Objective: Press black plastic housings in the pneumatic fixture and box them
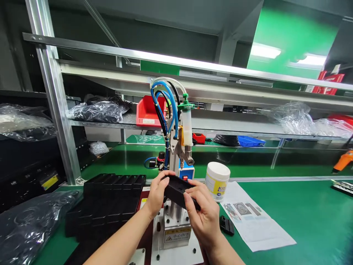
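A black rectangular plastic housing (178, 189) is held up, tilted, in front of a dispensing machine. My left hand (160, 191) grips its left end, with the thumb on the near side and fingers over the top. Around its right end, my right hand (202, 209) is closed, thumb on the near face. Just behind and above the housing stands the machine's syringe barrel (187, 127), capped in green and partly filled with pale material. Below the hands is the machine's metal base (178, 235) with a warning label. The housing's far side is hidden.
Black trays (107, 209) are stacked at left, beside plastic bagging (41, 224). To the right are a white tub (217, 180), a printed sheet (256, 221) and a small black part (227, 225). A red bin (149, 112) sits on the shelf. An orange tool (342, 161) is at far right.
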`<act>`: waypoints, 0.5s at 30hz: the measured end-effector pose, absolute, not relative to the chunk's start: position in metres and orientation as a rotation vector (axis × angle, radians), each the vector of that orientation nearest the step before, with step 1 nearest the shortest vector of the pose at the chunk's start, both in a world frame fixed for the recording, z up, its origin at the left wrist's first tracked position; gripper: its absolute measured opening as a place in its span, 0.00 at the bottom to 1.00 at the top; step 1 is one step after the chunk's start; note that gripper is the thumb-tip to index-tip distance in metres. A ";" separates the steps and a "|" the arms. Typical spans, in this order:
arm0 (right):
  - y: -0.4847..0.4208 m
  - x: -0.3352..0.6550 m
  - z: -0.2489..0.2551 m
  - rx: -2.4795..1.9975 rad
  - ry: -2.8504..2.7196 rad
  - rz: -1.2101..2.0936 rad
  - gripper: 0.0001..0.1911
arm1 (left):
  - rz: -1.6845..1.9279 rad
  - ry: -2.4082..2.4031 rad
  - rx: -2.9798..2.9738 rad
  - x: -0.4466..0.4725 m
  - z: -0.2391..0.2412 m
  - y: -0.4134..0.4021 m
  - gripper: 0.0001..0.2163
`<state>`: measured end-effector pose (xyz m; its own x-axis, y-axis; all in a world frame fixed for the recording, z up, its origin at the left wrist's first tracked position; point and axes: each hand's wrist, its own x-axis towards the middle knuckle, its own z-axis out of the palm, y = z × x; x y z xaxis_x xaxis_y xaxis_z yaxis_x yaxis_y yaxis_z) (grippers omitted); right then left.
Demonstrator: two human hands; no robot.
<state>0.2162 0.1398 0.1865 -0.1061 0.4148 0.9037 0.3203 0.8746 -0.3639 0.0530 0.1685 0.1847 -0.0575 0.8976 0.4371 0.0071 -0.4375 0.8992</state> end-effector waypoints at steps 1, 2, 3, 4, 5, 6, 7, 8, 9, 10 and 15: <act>0.141 0.214 0.184 -0.564 -1.687 0.064 0.08 | 1.606 1.004 1.500 0.054 0.184 0.169 0.17; 0.142 0.212 0.183 -0.558 -1.665 0.049 0.08 | 1.620 1.009 1.494 0.055 0.183 0.170 0.18; 0.143 0.210 0.181 -0.551 -1.645 0.039 0.08 | 1.629 1.016 1.487 0.056 0.182 0.170 0.18; 0.144 0.208 0.180 -0.549 -1.624 0.037 0.09 | 1.634 1.021 1.481 0.057 0.181 0.170 0.18; 0.144 0.207 0.180 -0.549 -1.605 0.037 0.09 | 1.639 1.028 1.480 0.057 0.181 0.171 0.18; 0.144 0.206 0.180 -0.546 -1.590 0.033 0.09 | 1.647 1.036 1.482 0.057 0.180 0.170 0.18; 0.144 0.205 0.181 -0.536 -1.579 0.020 0.09 | 1.657 1.044 1.489 0.057 0.180 0.170 0.17; 0.143 0.204 0.181 -0.521 -1.572 0.002 0.10 | 1.671 1.050 1.501 0.058 0.181 0.170 0.17; 0.144 0.204 0.182 -0.504 -1.568 -0.015 0.10 | 1.686 1.050 1.512 0.058 0.181 0.170 0.17; 0.144 0.203 0.182 -0.490 -1.566 -0.031 0.10 | 1.698 1.049 1.517 0.058 0.182 0.170 0.16; 0.147 0.203 0.181 -0.513 -1.571 -0.041 0.09 | 1.727 1.027 1.483 0.059 0.182 0.172 0.15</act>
<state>0.2026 0.1470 0.1814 0.0221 0.2941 0.9555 0.3437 0.8953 -0.2835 0.0587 0.1724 0.1824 -0.1649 0.8550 0.4918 0.0241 -0.4950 0.8686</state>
